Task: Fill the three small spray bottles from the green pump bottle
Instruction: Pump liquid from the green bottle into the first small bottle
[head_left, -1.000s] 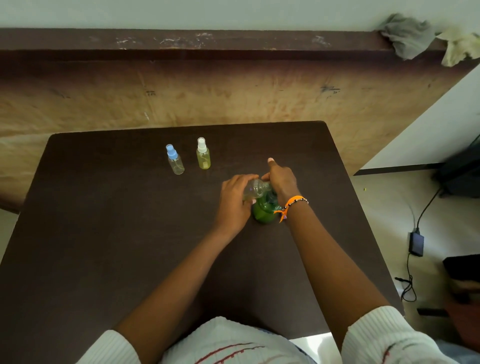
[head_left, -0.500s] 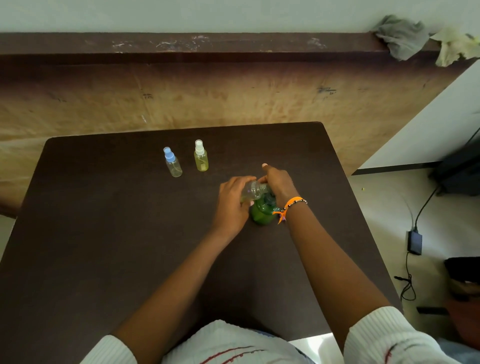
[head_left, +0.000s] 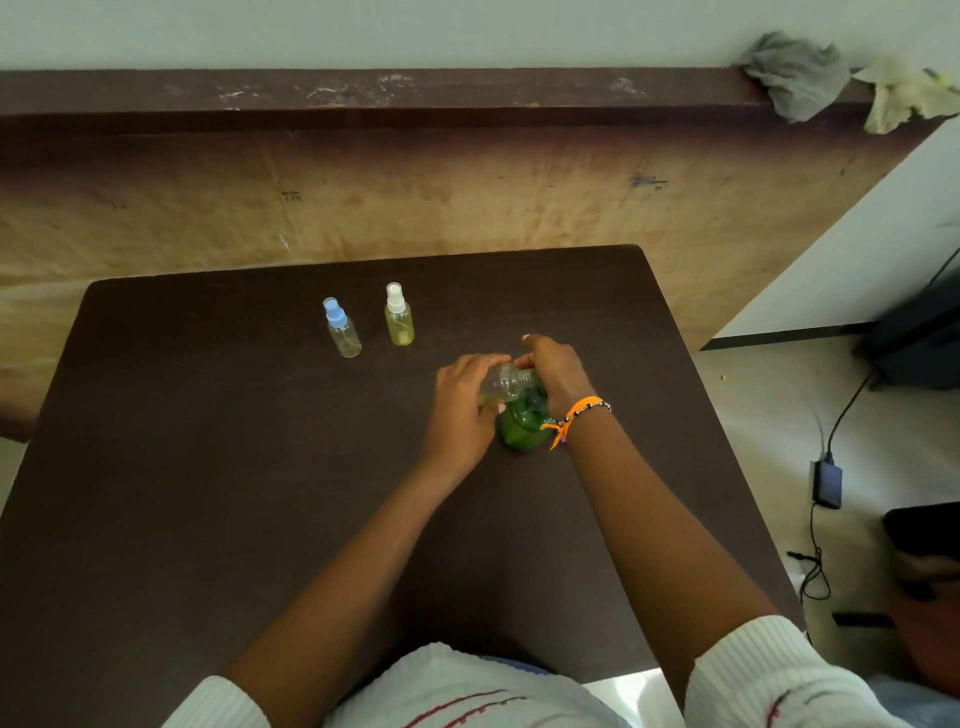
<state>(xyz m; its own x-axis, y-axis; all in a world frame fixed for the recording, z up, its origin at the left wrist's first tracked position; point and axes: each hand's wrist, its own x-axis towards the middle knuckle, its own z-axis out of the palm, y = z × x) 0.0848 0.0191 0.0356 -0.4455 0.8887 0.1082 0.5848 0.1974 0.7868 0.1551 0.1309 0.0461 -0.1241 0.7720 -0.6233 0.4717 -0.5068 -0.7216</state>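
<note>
Left hand (head_left: 460, 410) fingers curled round small clear uncapped spray bottle (head_left: 503, 385) — tilted, neck toward 2 o'clock; right hand (head_left: 556, 370) fingers curled over round green pump bottle (head_left: 523, 426).

Both forearms are bare from the wrist to just below the elbow. Each arm wears a white ribbed knit sleeve, pushed up: left sleeve (head_left: 218, 704) at 7 o'clock of the view, right sleeve (head_left: 769, 675) at 5 o'clock. The right sleeve carries thin red line markings. The white garment front (head_left: 467, 686) at 6 o'clock shows similar red lines. The right wrist carries an orange braided thread bracelet (head_left: 579, 408) with small dark and white beads and a loose knotted tail.
</note>
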